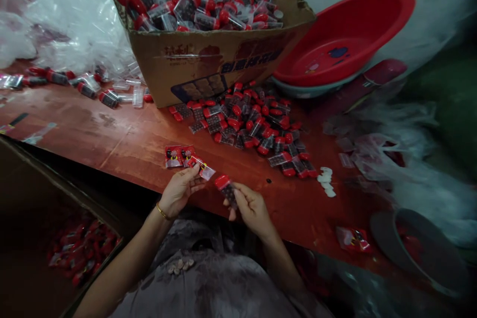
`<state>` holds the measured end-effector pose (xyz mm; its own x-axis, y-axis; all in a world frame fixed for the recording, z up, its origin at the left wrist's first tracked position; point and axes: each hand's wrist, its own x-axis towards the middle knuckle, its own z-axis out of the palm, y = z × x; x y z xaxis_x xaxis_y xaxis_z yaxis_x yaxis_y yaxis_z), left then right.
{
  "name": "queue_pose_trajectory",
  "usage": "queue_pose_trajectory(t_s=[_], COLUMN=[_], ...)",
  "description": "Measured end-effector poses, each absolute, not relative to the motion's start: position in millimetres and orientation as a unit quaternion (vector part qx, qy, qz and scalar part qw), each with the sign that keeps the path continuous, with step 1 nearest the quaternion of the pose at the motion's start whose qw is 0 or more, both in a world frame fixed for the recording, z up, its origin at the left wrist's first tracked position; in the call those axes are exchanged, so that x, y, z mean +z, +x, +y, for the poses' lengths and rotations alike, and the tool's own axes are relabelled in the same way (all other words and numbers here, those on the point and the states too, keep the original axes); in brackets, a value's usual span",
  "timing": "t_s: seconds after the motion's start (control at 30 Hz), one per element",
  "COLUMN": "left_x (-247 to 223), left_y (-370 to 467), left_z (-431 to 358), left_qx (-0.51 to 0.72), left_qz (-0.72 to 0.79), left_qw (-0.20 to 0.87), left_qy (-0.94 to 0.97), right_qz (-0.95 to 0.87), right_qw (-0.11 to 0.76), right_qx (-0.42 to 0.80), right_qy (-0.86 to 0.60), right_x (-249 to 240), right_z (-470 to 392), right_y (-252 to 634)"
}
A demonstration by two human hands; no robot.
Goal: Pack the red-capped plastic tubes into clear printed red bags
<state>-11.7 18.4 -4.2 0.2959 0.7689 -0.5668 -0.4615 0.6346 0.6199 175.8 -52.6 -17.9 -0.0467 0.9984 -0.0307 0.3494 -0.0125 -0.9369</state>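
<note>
Over the front edge of the red-brown table [119,134], my left hand [182,186] pinches a small red printed packet [203,167] with a clear end. Two similar packets [179,156] lie flat on the table just beyond its fingers. In my right hand [251,206] is a small clear tube [225,190] with a rounded red cap and dark contents, gripped at its lower end with the cap toward the left hand. The packet and the tube are close together but apart. A heap of similar red-capped tubes [257,119] lies beyond both hands.
A cardboard box [223,52] full of red-capped tubes stands at the back. Right of it leans a red basin [357,35]. White discs [326,181], a red packet [353,239] and a grey bowl [425,253] are at right. A lower box [108,208] holds red items.
</note>
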Motion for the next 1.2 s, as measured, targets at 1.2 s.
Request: queue_pose_trajectory(t_s=[1.2], left_x=[-9.9], left_y=[8.8], left_z=[4.6], left_qx=[0.498], left_qz=[0.437], left_qw=[0.721], left_qy=[0.2], right_qz=[-0.551], right_qw=[0.441], right_qx=[0.404], right_qy=[-0.582], right_x=[-23.4], right_z=[-31.1], right_y=[121.3])
